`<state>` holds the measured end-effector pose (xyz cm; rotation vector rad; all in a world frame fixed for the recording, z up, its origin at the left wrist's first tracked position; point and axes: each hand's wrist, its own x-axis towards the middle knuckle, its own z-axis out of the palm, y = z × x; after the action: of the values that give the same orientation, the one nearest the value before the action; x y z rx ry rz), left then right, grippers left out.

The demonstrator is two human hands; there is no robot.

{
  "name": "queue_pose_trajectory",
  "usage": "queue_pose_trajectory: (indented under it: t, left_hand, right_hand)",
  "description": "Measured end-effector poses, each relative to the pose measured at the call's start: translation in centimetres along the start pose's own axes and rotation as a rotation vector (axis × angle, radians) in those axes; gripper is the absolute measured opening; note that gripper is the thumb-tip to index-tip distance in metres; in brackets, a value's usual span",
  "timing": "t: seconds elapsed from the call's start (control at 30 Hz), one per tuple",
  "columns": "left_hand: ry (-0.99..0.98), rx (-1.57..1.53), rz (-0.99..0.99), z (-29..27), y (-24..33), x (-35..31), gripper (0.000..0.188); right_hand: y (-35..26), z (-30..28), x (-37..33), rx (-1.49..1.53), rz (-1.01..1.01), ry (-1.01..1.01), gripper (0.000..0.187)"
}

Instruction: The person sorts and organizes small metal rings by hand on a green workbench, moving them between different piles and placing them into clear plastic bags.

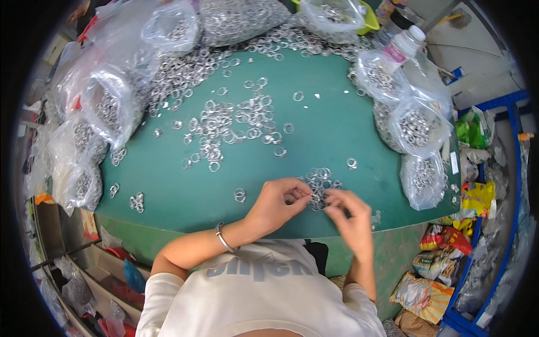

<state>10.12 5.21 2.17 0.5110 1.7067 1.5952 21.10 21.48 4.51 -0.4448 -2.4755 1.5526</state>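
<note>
Near the table's front edge, a small pile of silvery metal rings (321,178) lies between my hands. From the left, my left hand (281,201) reaches the pile, thumb and forefinger pinched together at its edge; whatever is in the pinch is too small to name. On the other side my right hand (352,218) is curled, its thumb and fingertips drawn together at the rings, and what they hold cannot be made out. A wider spread of loose rings (227,124) lies farther off on the green table (331,129). One pair of rings (240,195) sits left of my left hand.
Clear plastic bags of rings line the left (112,109), the back (241,22) and the right (415,129). A white bottle (405,44) leans among the right-hand bags. Right of the table stands a blue rack (519,163), with bright packets (424,295) beside it.
</note>
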Motion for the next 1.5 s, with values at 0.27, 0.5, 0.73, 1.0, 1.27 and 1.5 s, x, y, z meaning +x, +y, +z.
queue_pose_trajectory:
  t: [0.27, 0.5, 0.73, 1.0, 1.27, 1.5]
  left_hand:
    - [-0.014, 0.237, 0.21, 2.3, 1.2, 2.6, 0.018]
    - [0.092, 0.691, 0.401, -1.4, 0.7, 2.5, 0.024]
    - [0.069, 0.777, 0.459, -1.3, -0.6, 2.4, 0.038]
    - [0.013, 0.614, 0.4, -1.6, -0.4, 1.1, 0.043]
    - [-0.117, 0.756, 0.39, 0.4, -0.6, 2.0, 0.048]
    - [-0.001, 0.691, 0.438, -1.1, -0.2, 2.4, 0.047]
  right_hand:
    - [2.8, -5.6, -0.4, -0.248, -0.036, 0.424, 0.006]
    - [6.1, -13.4, 0.0, -0.955, 0.008, 0.726, 0.013]
    - [2.3, -3.6, 3.6, -0.335, -0.207, -0.045, 0.03]
    - [3.7, -4.2, 4.3, -0.245, -0.161, 0.057, 0.034]
    - [5.6, -3.9, 3.4, -0.343, -0.093, 0.019, 0.03]
    - [4.3, -4.3, 1.7, -0.224, -0.046, -0.033, 0.022]
